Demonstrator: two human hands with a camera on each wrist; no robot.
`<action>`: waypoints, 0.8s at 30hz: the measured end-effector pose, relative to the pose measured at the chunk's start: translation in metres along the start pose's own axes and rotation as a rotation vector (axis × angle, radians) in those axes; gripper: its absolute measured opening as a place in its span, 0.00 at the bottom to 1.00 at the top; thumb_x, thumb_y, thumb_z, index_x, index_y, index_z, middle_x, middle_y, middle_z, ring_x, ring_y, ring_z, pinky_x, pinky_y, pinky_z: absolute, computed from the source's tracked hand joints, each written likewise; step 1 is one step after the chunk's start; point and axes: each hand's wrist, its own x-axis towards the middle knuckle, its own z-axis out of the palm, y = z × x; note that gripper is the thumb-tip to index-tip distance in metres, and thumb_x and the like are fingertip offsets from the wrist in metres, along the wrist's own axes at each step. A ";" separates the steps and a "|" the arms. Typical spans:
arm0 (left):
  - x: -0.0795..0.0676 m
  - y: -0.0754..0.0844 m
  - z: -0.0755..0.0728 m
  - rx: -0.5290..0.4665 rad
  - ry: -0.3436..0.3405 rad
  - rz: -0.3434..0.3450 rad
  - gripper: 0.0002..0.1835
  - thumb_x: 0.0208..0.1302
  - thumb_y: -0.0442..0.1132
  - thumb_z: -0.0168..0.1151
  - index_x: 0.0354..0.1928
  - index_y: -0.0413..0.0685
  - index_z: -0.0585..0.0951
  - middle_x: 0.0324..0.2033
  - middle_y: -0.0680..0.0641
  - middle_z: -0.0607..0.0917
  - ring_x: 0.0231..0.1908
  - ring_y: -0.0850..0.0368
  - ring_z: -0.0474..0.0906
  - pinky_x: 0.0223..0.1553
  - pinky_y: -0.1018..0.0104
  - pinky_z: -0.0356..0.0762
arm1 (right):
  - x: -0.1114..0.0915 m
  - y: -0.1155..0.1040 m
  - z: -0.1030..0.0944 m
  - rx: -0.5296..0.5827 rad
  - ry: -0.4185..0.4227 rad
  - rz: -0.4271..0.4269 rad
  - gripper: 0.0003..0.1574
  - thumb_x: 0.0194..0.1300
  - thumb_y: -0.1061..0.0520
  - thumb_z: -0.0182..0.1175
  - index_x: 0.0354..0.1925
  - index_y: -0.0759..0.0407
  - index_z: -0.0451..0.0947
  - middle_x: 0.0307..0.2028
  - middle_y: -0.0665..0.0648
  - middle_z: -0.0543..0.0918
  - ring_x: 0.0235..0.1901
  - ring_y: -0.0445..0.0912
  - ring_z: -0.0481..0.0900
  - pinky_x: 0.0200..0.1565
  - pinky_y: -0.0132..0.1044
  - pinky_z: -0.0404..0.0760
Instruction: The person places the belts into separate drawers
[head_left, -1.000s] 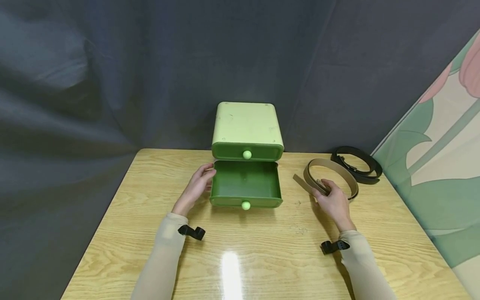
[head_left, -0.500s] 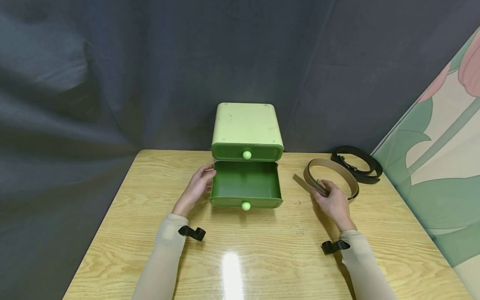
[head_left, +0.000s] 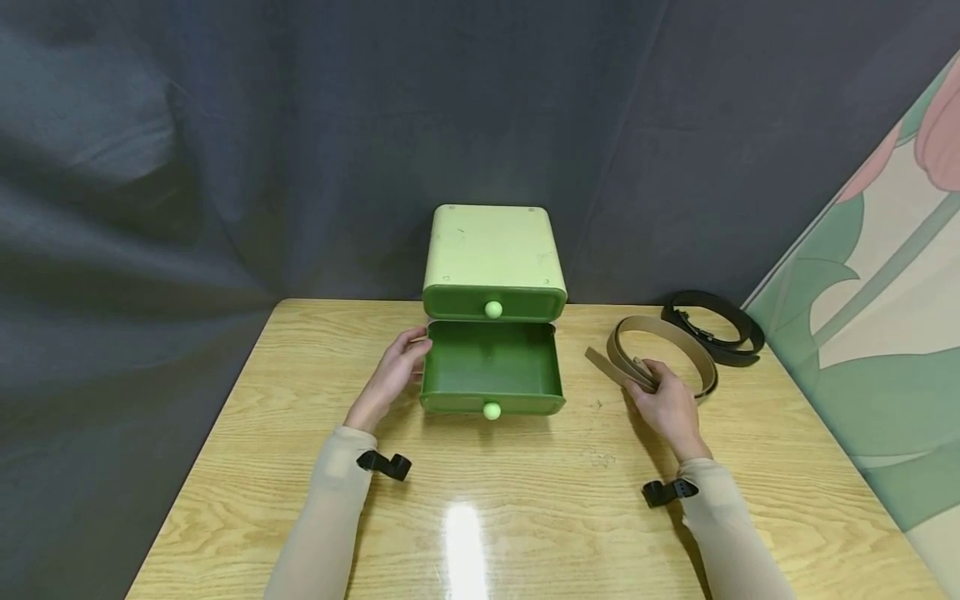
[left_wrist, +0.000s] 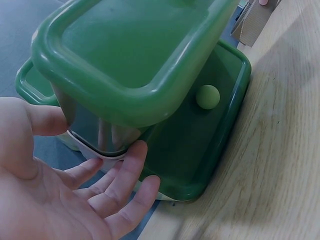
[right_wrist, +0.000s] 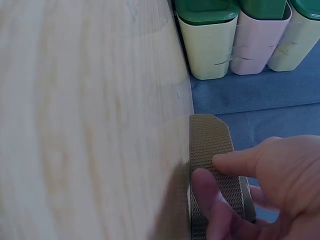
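A small cabinet of stacked drawers (head_left: 495,246) stands at the table's back, pale green on top. Its green middle drawer (head_left: 491,362) is pulled out, with nothing inside. My left hand (head_left: 390,375) is at that drawer's left side. In the left wrist view its fingers (left_wrist: 120,185) are spread and loosely bent by the pink housing (left_wrist: 92,152), the thumb against the drawer's side. My right hand (head_left: 667,408) pinches a coiled brown belt (head_left: 678,337) between thumb and fingers, near the buckle. In the right wrist view, thumb and fingertips press the belt's ribbed strap (right_wrist: 207,135).
Behind the brown belt lies a coiled black belt (head_left: 738,325) at the back right corner. The closed bottom drawer (left_wrist: 200,145) sits at the table's surface under the pulled-out one. A dark curtain (head_left: 360,150) hangs behind the wooden table (head_left: 555,500), and a floral cloth (head_left: 877,333) at the right.
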 end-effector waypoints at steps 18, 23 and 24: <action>0.002 -0.004 0.001 0.002 0.006 0.006 0.34 0.85 0.50 0.45 0.84 0.41 0.56 0.74 0.32 0.71 0.67 0.30 0.76 0.69 0.41 0.75 | 0.000 0.002 -0.001 -0.011 0.014 0.015 0.28 0.79 0.46 0.62 0.66 0.64 0.79 0.31 0.60 0.91 0.22 0.42 0.83 0.33 0.41 0.75; 0.001 -0.003 0.001 -0.003 0.010 0.008 0.34 0.85 0.51 0.46 0.83 0.41 0.57 0.74 0.32 0.71 0.68 0.30 0.76 0.70 0.40 0.74 | -0.001 0.002 -0.004 -0.007 -0.017 0.047 0.30 0.79 0.44 0.61 0.67 0.63 0.78 0.31 0.58 0.91 0.22 0.41 0.83 0.35 0.42 0.75; 0.002 -0.003 0.001 -0.005 0.010 0.009 0.34 0.85 0.51 0.46 0.83 0.41 0.57 0.74 0.32 0.71 0.68 0.30 0.76 0.70 0.40 0.74 | -0.001 0.002 -0.004 -0.009 -0.018 0.051 0.30 0.79 0.44 0.61 0.67 0.62 0.78 0.31 0.58 0.91 0.22 0.41 0.83 0.35 0.42 0.75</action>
